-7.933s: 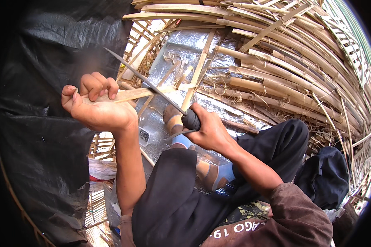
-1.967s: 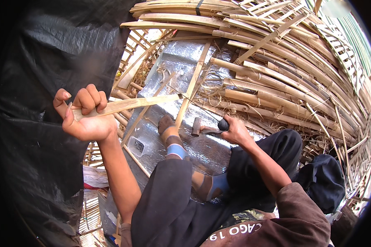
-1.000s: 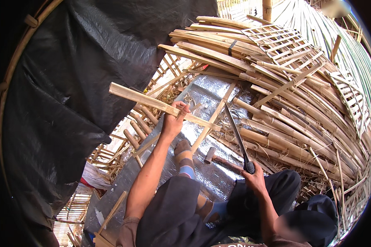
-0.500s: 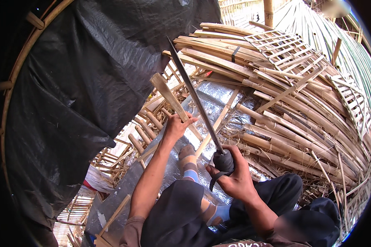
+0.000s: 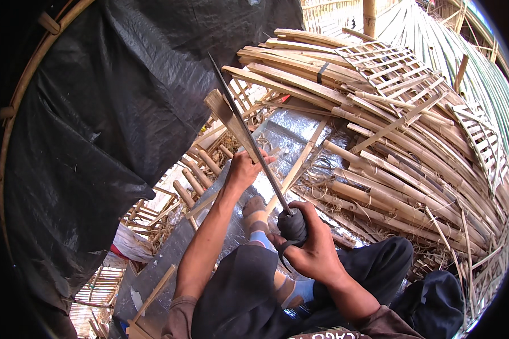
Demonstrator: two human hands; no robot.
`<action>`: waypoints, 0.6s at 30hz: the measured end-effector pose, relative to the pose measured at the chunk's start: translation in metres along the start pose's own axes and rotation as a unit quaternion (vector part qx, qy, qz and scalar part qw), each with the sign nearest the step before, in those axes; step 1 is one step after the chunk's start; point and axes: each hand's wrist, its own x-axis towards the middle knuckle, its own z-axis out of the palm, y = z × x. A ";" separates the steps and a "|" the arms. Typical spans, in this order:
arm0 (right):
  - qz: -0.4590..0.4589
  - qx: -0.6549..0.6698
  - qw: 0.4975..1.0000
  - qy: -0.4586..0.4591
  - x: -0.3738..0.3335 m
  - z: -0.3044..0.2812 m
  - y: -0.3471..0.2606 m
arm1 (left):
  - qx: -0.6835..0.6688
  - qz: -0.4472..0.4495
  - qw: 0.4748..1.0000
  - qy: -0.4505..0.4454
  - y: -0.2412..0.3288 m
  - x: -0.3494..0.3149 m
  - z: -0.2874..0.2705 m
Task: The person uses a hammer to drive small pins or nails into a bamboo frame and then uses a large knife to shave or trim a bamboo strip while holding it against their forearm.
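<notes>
My left hand (image 5: 245, 171) is closed around a split bamboo strip (image 5: 227, 117), which slants up and to the left. In my right hand (image 5: 318, 247) is a long, narrow machete (image 5: 246, 129), gripped by its thick handle wrapped in black. Its dark blade points up and left, crossing the picture right beside the strip and the left hand's fingers. Whether blade and strip touch, I cannot tell. The lower part of the strip is partly hidden by the fingers and the blade.
A big pile of split bamboo (image 5: 379, 186) lies to the right, with lattice panels (image 5: 384, 68) on it. A black plastic sheet (image 5: 96, 113) hangs on the left. Silvery sheeting (image 5: 288, 130) lies beneath, with a socked foot (image 5: 255, 209) on it. Short bamboo poles (image 5: 193, 179) stand nearby.
The machete has moved left, its tip swinging toward the black sheet, and its blade now overlaps the strip in view. The strip's upper end has shifted slightly up and left.
</notes>
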 end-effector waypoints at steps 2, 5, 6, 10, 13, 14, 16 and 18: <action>-0.008 0.011 1.000 0.014 -0.001 0.000 0.000 | 0.024 0.036 0.999 0.024 -0.006 -0.001 0.006; 0.000 0.042 0.999 0.025 -0.002 0.002 -0.003 | 0.031 0.078 0.995 0.058 -0.011 -0.006 0.009; 0.007 0.053 0.998 0.028 -0.002 0.003 -0.004 | 0.027 0.091 0.993 0.068 -0.012 -0.007 0.011; 0.027 0.029 0.999 0.025 0.001 0.006 0.006 | 0.043 0.068 0.996 0.049 -0.004 -0.005 0.012; 0.054 0.024 0.998 0.020 0.001 0.008 0.020 | 0.043 0.077 0.995 0.051 -0.004 -0.007 0.011; 0.068 0.012 0.997 0.017 0.002 0.007 0.022 | 0.052 0.081 0.994 0.049 -0.011 -0.008 0.011; 0.086 -0.002 0.996 0.010 0.002 0.007 0.027 | 0.070 0.088 0.993 0.045 -0.023 -0.009 0.012; 0.094 -0.007 0.996 0.005 0.002 0.004 0.034 | 0.069 0.114 0.985 0.108 -0.030 -0.010 0.014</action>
